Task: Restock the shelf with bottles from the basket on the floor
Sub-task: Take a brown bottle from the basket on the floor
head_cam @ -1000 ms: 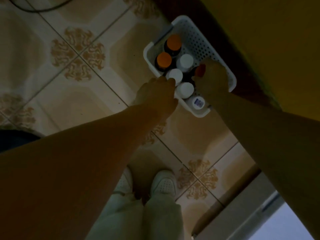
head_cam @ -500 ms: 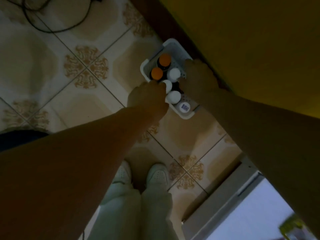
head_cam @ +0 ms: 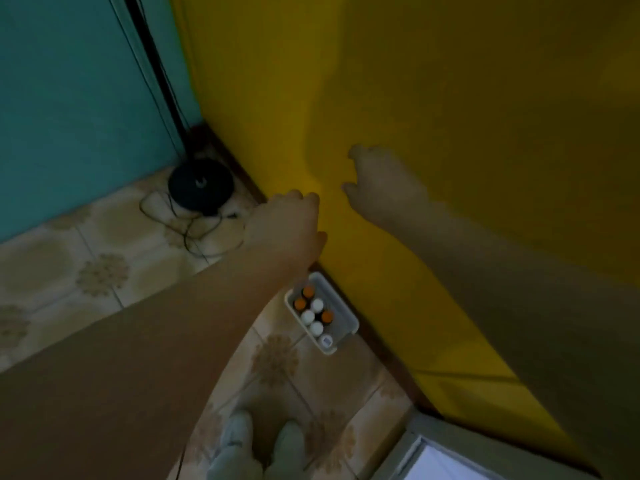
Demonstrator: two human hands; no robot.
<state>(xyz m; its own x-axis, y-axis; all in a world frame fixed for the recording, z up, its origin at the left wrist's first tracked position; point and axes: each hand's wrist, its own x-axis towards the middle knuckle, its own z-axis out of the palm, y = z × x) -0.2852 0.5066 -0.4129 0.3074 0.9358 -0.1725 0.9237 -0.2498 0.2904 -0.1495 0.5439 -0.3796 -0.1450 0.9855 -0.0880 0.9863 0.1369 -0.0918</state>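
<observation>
No writing can be read. The only label is a small pale one with a bluish mark, on the bottle (head_cam: 326, 340) that lies at the near end of the basket (head_cam: 341, 318), and it is too small and blurred to make out. The white basket stands on the tiled floor (head_cam: 104, 271), against the foot of the yellow wall (head_cam: 450, 98). Inside it stand three orange-capped bottles (head_cam: 299, 302) and three white-capped bottles (head_cam: 307, 317), close together.

Both hands are higher in the picture than the basket and well apart from it. The left hand (head_cam: 284, 226) shows its back. Its fingers (head_cam: 294, 197) bend away from the camera and the palm is hidden, so I cannot tell if it holds something. The right hand (head_cam: 381, 185) is in front of the yellow wall, fingers (head_cam: 363, 154) loosely curled and thumb apart. Only wall shows in the gap, so nothing is grasped.

Far beyond the basket a black round device (head_cam: 201, 185) with thin cables (head_cam: 194, 230) lies in the corner. On the near side of the basket two pale shoes (head_cam: 235, 431) are cut off by the picture's edge
</observation>
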